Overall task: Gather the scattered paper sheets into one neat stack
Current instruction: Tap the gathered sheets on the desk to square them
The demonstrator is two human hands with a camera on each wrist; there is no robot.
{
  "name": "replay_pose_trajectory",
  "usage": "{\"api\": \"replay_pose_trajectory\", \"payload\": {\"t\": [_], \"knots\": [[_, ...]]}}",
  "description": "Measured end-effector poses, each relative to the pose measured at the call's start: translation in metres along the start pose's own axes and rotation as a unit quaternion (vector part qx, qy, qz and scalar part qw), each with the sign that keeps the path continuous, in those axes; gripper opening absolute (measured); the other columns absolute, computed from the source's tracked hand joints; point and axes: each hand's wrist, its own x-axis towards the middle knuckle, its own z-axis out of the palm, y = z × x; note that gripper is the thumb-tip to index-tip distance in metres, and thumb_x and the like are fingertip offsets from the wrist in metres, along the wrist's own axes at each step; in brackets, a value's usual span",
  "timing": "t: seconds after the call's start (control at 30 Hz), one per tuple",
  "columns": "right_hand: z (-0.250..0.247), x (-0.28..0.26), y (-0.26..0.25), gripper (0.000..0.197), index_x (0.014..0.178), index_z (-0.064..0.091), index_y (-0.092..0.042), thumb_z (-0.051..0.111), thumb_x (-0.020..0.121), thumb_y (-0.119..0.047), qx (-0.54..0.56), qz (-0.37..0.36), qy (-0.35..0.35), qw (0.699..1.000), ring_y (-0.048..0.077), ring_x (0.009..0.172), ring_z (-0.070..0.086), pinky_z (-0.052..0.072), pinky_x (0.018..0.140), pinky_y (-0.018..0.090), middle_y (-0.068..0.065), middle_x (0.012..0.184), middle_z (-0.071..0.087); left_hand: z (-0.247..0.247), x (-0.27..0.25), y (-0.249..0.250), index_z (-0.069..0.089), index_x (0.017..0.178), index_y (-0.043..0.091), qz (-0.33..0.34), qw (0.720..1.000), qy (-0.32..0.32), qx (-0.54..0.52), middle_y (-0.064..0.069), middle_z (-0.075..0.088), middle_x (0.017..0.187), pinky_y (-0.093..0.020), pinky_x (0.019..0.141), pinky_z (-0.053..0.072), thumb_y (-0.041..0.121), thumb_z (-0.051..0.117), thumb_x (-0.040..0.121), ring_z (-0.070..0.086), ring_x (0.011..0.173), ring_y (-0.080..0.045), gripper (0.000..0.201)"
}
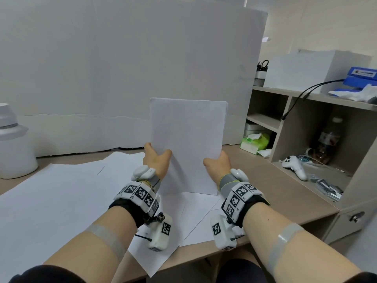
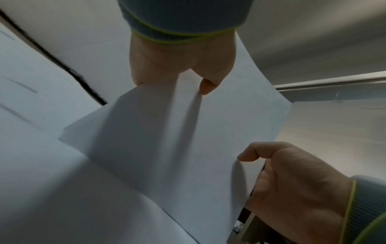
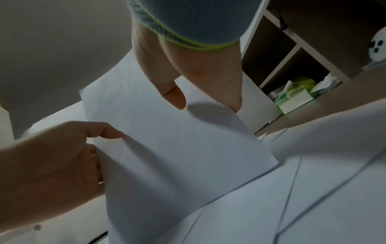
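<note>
A stack of white paper sheets stands upright on its lower edge, above the loose sheets on the desk. My left hand grips its left edge, thumb on the near face. My right hand grips the right edge the same way. In the left wrist view the left hand pinches the stack, and the right hand holds the opposite edge. The right wrist view has the right hand and left hand on the stack. Loose sheets lie flat and overlapping on the desk.
A white board stands behind the desk. A white container sits at the far left. On the right a shelf unit holds a green tissue pack, a white controller and a bottle.
</note>
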Motion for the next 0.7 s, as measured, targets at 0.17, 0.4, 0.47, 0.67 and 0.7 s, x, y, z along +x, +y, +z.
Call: {"api": "replay_pose_trajectory", "payload": {"t": [0.17,0.4,0.47,0.67,0.7], "knots": [[0.0,0.0,0.001,0.03,0.105,0.061,-0.014,0.058,0.076,-0.011,0.012,0.011,-0.003,1.0,0.028,0.091,0.067,0.056,0.08,0.035,0.003,0.095,0.07,-0.002,0.004,-0.007,0.05,0.104,0.013,0.006,1.0,-0.011,0.005,0.0,0.054,0.088,-0.034,0.07,0.039,0.02,0.058,0.086,0.052,0.079,-0.025,0.021],[-0.013,0.008,-0.053,0.083,0.145,0.021,-0.036,0.06,0.073,-0.021,0.014,-0.104,0.052,0.993,0.029,0.103,0.064,0.053,0.095,0.041,0.005,0.122,0.065,-0.01,0.004,-0.005,0.058,0.098,0.018,0.005,0.999,-0.041,-0.022,-0.005,0.066,0.096,-0.043,0.082,0.054,0.028,0.058,0.074,0.063,0.087,-0.029,0.026],[-0.018,0.006,-0.074,0.097,0.146,0.003,-0.049,0.058,0.071,-0.023,-0.019,-0.164,0.066,0.984,0.029,0.107,0.063,0.052,0.096,0.041,0.005,0.13,0.06,-0.011,0.002,-0.004,0.058,0.098,0.018,0.01,0.999,-0.048,-0.021,-0.007,0.067,0.098,-0.046,0.084,0.054,0.029,0.057,0.072,0.064,0.091,-0.031,0.028],[-0.032,0.001,-0.112,0.08,0.152,0.022,-0.043,0.053,0.084,-0.013,-0.178,-0.248,0.07,0.95,0.02,0.085,0.052,0.034,0.079,0.024,0.0,0.12,0.04,-0.016,-0.003,-0.004,0.058,0.096,0.02,0.011,0.998,-0.048,-0.039,-0.006,0.066,0.098,-0.044,0.084,0.054,0.03,0.055,0.07,0.063,0.09,-0.029,0.027],[-0.03,0.004,-0.111,0.071,0.148,0.034,-0.037,0.054,0.084,-0.014,-0.193,-0.246,0.066,0.948,0.024,0.096,0.055,0.033,0.08,0.022,0.002,0.125,0.043,-0.017,-0.004,-0.004,0.057,0.095,0.021,0.01,0.998,-0.047,-0.045,-0.004,0.065,0.096,-0.041,0.08,0.053,0.028,0.056,0.073,0.062,0.087,-0.027,0.023]]}}
